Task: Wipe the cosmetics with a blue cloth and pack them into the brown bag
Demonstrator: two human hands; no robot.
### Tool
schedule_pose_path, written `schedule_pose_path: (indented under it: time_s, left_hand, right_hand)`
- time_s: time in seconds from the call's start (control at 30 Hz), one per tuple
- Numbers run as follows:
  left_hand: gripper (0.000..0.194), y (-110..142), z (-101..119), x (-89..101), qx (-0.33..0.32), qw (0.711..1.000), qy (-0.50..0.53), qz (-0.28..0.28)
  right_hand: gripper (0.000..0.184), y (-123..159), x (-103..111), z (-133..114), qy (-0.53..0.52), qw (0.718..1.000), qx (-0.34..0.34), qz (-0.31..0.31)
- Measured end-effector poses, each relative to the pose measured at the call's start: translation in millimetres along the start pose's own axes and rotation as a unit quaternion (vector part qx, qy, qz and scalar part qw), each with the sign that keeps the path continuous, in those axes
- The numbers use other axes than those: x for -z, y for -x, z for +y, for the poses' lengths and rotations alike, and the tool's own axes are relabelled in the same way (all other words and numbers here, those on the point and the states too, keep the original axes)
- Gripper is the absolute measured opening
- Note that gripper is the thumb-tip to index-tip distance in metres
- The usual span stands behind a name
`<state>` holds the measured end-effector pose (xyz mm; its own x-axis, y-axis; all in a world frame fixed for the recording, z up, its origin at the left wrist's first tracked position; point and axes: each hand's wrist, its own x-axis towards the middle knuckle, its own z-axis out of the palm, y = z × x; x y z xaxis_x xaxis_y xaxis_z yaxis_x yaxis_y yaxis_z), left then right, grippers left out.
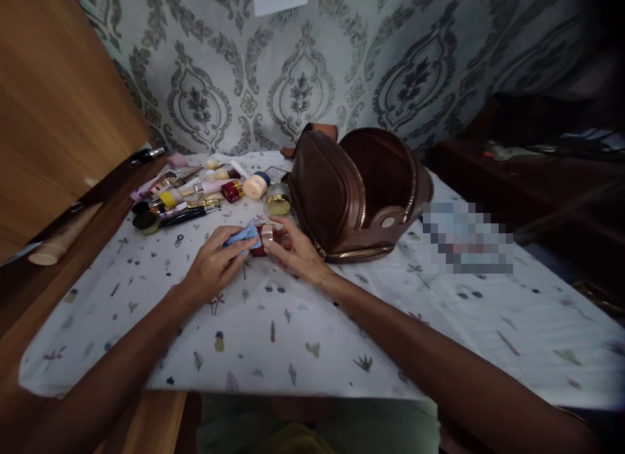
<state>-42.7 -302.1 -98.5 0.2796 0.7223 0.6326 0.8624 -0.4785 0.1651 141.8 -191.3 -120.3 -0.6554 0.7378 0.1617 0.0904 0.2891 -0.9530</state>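
Near the middle of the table, my left hand (217, 258) presses a crumpled blue cloth (244, 235) against a small dark red jar (258, 245) with a gold lid (267, 233). The jar lies on its side, its lid toward the right. My right hand (297, 249) grips the lid end between thumb and fingers. Just behind my hands lies another jar with a gold band and silvery lid (278, 198). An open brown leather bag (327, 187) stands right behind my right hand, its zipped mouth gaping.
Several cosmetics, among them a red jar (232, 191), a cream jar with a blue lid (256, 185) and brushes (195, 211), lie at the back left. A wooden panel (63, 102) rises at the left. A blurred-out flat item (466, 239) lies right of the bag on the patterned tablecloth (312, 324).
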Motion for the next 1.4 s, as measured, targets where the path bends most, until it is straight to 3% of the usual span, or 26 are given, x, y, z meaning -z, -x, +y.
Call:
schedule_pose_path:
  time_s: [0.27,0.47,0.67,1.0,1.1,1.27,1.4]
  left_hand:
    - [0.041,-2.0,6.1,2.3,-0.041,0.998,-0.036,-0.012]
    - [0.039,-4.7,9.9,2.7,-0.053,0.998,-0.013,0.014]
    - [0.029,-3.6,12.3,0.7,-0.018,0.995,0.038,0.092]
    - [0.017,-3.1,10.8,-0.4,0.105,0.987,0.043,0.116]
    - [0.018,-5.5,9.9,1.4,0.157,0.984,0.036,0.082]
    - [0.019,-12.1,16.7,7.8,0.243,0.968,0.048,-0.024]
    - [0.024,-11.8,23.5,10.8,0.264,0.958,0.106,-0.043]
  right_hand:
    - [0.037,-1.1,-2.7,-2.8,-0.058,0.997,-0.059,0.006]
    - [0.041,-5.7,-3.8,1.4,-0.224,0.97,-0.091,0.018]
    - [0.049,-2.5,-3.3,-3.0,-0.33,0.935,-0.102,-0.075]
    - [0.05,-0.5,0.0,-5.1,-0.335,0.925,-0.086,-0.158]
    - [0.051,0.3,-0.3,-4.2,-0.349,0.923,-0.076,-0.143]
    - [0.05,-0.2,-2.4,-0.9,-0.374,0.919,-0.061,-0.111]
    - [0.053,0.1,-5.1,1.7,-0.356,0.931,-0.032,-0.073]
